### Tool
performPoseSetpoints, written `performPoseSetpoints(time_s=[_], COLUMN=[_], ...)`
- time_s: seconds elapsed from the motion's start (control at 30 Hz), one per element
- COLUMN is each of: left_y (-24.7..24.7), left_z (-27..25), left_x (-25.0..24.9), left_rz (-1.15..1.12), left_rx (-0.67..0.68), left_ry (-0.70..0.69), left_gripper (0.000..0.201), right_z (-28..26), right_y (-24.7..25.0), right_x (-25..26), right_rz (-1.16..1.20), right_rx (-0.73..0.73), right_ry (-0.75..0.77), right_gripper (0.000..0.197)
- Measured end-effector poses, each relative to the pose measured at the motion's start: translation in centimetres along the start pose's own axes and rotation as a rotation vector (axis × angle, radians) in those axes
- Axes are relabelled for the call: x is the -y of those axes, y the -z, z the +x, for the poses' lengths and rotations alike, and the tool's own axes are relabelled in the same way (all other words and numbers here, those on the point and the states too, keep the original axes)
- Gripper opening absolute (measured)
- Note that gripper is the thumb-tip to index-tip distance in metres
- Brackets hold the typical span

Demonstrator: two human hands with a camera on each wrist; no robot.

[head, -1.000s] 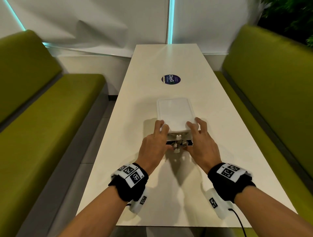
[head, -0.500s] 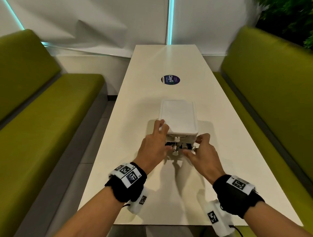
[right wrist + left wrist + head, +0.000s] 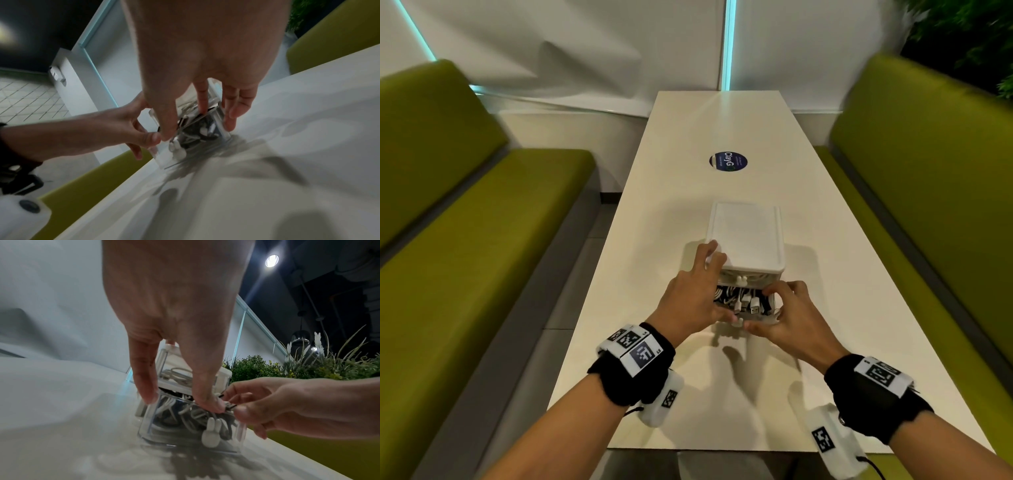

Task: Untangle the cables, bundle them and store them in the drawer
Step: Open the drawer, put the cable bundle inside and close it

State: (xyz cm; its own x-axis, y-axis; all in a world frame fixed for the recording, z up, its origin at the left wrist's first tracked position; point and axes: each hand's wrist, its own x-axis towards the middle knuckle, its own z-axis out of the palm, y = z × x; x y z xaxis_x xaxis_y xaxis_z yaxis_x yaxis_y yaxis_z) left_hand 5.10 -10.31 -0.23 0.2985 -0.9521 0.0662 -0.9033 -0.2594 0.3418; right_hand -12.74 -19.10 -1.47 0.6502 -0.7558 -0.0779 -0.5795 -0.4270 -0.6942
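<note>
A small white drawer unit (image 3: 744, 236) stands mid-table. Its clear lower drawer (image 3: 774, 303) is pulled out toward me and holds a tangle of white and dark cables (image 3: 743, 301), which also show in the left wrist view (image 3: 185, 415). The closed upper drawer (image 3: 748, 275) holds white cables. My left hand (image 3: 709, 284) rests straight fingers on the unit's near left top corner, thumb (image 3: 207, 402) on the drawer's front rim. My right hand (image 3: 774, 308) pinches the drawer's front right rim (image 3: 232, 405), above a white rabbit-shaped knob (image 3: 210, 434).
The long white table (image 3: 722, 120) carries a round dark sticker (image 3: 728, 161) beyond the unit. Green benches run along the left (image 3: 465, 240) and right (image 3: 928, 205). A white wall closes the far end, and plants (image 3: 962, 31) stand at the back right.
The lower drawer has slid out toward me, showing the cables. My right hand dropped from the unit's top to the drawer's front; the left fingers stayed on top.
</note>
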Motion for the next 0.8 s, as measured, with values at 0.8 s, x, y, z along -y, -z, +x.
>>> performPoseSetpoints(time_s=[0.8], left_y=[-0.7], left_z=[-0.5], left_x=[-1.7], left_rz=[0.001], left_rx=[-0.091], left_ry=[0.087], left_gripper=[0.056], right_z=[2.6], right_y=[-2.8], right_x=[0.6], right_rz=[0.066], right_rx=[-0.193], right_ry=[-0.292], right_gripper=[0.026])
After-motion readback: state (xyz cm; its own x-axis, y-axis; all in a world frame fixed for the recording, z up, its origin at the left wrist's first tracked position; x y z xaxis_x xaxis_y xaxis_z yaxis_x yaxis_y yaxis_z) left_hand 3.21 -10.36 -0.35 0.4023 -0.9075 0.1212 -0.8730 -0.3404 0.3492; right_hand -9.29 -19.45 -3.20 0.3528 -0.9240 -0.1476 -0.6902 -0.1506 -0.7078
